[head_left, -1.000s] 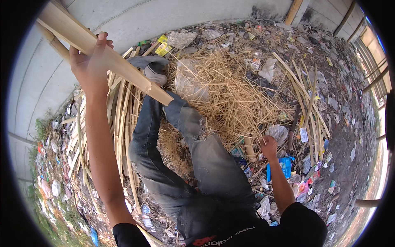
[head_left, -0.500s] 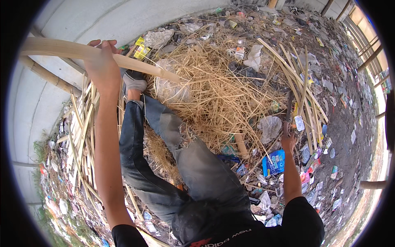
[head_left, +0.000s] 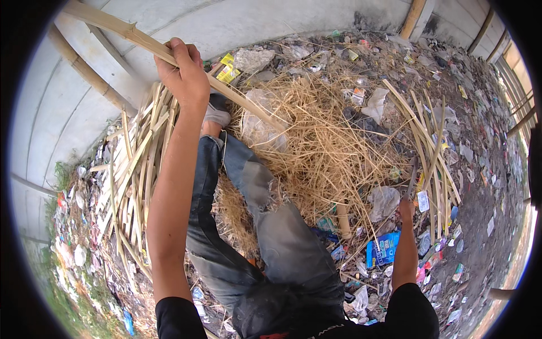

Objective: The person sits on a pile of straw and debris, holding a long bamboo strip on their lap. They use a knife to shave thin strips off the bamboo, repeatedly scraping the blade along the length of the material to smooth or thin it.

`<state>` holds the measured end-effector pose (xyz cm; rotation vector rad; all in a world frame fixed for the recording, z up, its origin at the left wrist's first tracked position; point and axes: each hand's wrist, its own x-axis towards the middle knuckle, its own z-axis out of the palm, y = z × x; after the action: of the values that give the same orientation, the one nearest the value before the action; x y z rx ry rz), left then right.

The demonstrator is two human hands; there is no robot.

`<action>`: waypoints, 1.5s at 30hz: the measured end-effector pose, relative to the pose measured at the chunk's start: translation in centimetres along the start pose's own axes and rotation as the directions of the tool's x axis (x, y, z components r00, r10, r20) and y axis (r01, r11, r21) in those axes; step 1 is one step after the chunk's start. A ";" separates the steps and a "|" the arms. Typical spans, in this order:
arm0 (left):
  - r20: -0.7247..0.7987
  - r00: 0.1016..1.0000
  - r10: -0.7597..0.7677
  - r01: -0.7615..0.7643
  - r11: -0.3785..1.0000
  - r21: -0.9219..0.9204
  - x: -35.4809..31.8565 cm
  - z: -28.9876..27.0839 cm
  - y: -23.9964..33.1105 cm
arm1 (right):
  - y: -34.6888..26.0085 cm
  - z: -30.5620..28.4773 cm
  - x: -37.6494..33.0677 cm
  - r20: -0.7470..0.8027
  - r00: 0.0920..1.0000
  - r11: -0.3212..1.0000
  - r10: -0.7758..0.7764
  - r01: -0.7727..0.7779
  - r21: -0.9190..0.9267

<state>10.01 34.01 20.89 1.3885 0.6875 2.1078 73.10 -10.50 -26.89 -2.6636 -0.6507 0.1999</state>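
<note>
Littered bare ground (head_left: 480,192) runs along a pale concrete wall (head_left: 237,22), strewn with plastic scraps and wrappers, with a heap of dry straw (head_left: 322,141) in the middle and a stack of split bamboo strips (head_left: 132,169) lying at the foot of the wall. The person stands over this in grey jeans (head_left: 265,237), one sandalled foot (head_left: 216,114) set between the strips and the straw. The left hand (head_left: 182,73) is raised, its fingers (head_left: 183,51) wrapped tight around a long bamboo pole (head_left: 113,25) that slants from the upper left down past the hand into the straw. The right hand (head_left: 405,209) hangs low on the other side, closed around the handle of a blade (head_left: 412,175) that points upward; it is small and partly blurred. Just below that hand lies a blue packet (head_left: 383,248), and more bamboo slats (head_left: 423,135) fan out beside the straw.
</note>
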 end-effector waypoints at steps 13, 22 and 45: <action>0.164 0.984 0.064 -0.066 0.998 0.005 1.0 4.6 -0.9 | -30.7 -8.4 -24.1 0.327 0.867 0.388 -0.375 -0.173 0.905; 0.157 0.953 0.260 -0.297 0.906 0.301 0.3 6.9 -1.3 | -51.3 -22.0 -25.4 -0.136 0.866 -0.103 -0.481 0.098 0.990; 0.142 0.982 0.127 -0.152 0.972 0.179 1.8 5.5 -3.5 | -56.7 -20.9 -30.1 -0.361 0.786 -0.541 -0.503 0.040 0.840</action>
<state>15.01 38.54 21.71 1.7062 0.7735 2.0793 27.80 14.58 16.41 -0.4100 -0.7464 0.6284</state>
